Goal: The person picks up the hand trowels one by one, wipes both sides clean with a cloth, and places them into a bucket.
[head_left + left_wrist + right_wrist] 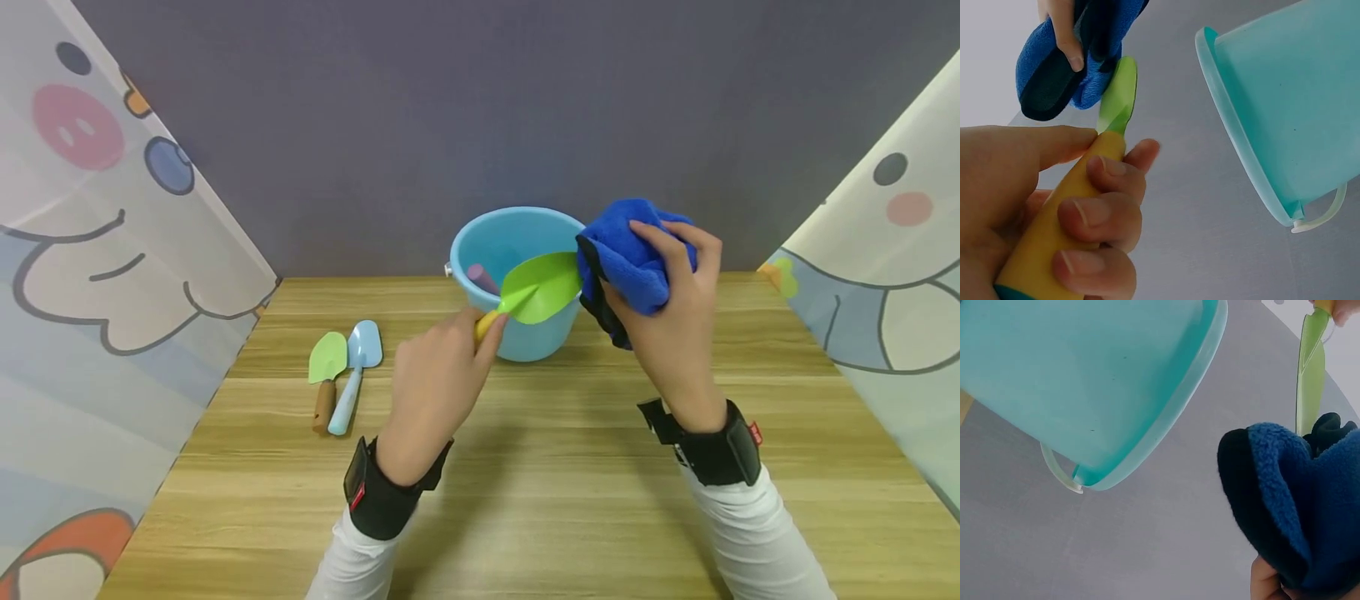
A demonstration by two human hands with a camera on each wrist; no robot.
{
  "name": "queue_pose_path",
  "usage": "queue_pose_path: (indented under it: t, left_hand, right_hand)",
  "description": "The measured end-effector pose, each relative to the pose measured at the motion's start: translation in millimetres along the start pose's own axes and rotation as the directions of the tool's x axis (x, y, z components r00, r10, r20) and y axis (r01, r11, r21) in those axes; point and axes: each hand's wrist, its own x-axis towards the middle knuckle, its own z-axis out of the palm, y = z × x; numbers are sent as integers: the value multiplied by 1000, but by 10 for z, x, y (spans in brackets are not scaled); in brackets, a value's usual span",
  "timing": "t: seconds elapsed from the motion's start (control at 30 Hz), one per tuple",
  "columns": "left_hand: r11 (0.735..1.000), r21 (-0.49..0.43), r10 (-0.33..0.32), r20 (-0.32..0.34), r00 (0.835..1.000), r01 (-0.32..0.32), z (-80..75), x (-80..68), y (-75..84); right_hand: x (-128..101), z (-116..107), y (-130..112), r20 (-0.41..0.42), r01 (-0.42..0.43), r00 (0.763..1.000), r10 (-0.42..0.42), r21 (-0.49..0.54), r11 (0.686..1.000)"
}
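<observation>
My left hand (442, 367) grips the yellow handle (1063, 219) of a toy shovel whose green blade (542, 287) points to the right, above the near rim of a light blue bucket (525, 337). In my right hand (675, 308) is a bunched blue cloth (630, 250) with black edging. The cloth meets the tip of the green blade, as the left wrist view also shows. Inside the bucket a purple handle (482, 277) sticks up; what it belongs to is hidden.
Left of the bucket, a small green shovel with a brown handle (325, 404) and a light blue shovel (356, 379) lie side by side on the wooden table (555, 517). A grey wall (337, 150) rises behind, with cartoon-printed panels (67, 250) on both sides.
</observation>
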Motion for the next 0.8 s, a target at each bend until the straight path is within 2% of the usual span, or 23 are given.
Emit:
queue_pose_path:
  t: [0.27, 0.53, 0.8]
  left_hand:
    - [1000, 0, -7, -8, 1000, 7, 5, 7, -8]
    - [999, -43, -28, -53, 998, 26, -18, 18, -34]
    - [993, -103, -56, -57, 997, 50, -46, 37, -31]
  right_hand:
    - [16, -16, 1, -27, -10, 1000, 11, 11, 1000]
    - [17, -18, -20, -106, -1, 994, 7, 52, 999]
    - [32, -23, -3, -150, 20, 989, -13, 40, 999]
